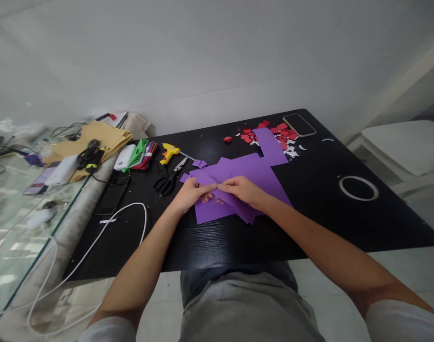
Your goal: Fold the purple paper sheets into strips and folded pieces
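Note:
Both my hands pinch a folded strip of purple paper above the middle of the black table. My left hand grips it near its left end, thumb on top. My right hand holds the same paper with thumb and finger, its thumb close to the left one. Larger purple sheets lie flat beneath my hands. Small purple pieces sit just beyond my left hand. Black-handled scissors and a yellow glue gun are to the left of the sheets.
Red paper pieces and white scraps lie at the back right, partly under a purple piece. Beside them is a phone. A white ring rests on the right. At left are a white cable and bundled coloured strips.

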Available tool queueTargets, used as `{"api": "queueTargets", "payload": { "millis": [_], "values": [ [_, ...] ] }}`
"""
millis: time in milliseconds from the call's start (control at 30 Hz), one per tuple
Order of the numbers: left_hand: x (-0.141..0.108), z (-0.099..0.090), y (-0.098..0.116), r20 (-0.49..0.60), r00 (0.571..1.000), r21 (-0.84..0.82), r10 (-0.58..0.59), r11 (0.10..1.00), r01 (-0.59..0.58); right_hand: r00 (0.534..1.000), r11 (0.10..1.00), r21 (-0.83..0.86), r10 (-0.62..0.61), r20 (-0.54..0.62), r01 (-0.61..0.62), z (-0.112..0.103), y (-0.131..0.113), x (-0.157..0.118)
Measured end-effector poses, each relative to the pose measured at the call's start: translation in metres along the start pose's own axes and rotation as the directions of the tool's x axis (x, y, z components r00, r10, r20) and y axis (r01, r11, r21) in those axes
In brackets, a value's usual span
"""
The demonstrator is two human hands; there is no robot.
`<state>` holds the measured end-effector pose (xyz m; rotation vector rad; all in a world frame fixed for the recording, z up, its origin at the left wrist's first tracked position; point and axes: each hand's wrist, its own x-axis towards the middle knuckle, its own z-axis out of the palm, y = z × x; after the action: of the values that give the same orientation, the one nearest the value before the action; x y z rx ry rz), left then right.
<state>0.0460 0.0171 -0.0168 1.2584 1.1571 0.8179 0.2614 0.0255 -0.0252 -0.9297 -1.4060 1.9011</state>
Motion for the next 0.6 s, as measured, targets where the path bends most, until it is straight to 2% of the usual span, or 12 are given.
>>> {"api": "queueTargets", "payload": {
  "millis": [233,467,600],
  "values": [
    [0.0,-0.001,0.005,-0.123,0.988,-0.036,0.088,0.995,-0.093,0.998,0.998,0.029,0.06,-0.014,-0.06,0.003,-0.004,-0.001],
    [-0.003,0.014,0.003,-0.075,0.994,-0.036,0.082,0.996,-0.085,1.0,1.0,-0.013,0.01,-0.022,-0.01,0.003,-0.004,0.0],
    [-0.002,0.016,0.0,-0.137,0.985,-0.01,0.1,0.995,-0.103,1.0,0.999,0.019,0.029,0.008,-0.029,0.003,-0.001,0.0]
  ]
}}
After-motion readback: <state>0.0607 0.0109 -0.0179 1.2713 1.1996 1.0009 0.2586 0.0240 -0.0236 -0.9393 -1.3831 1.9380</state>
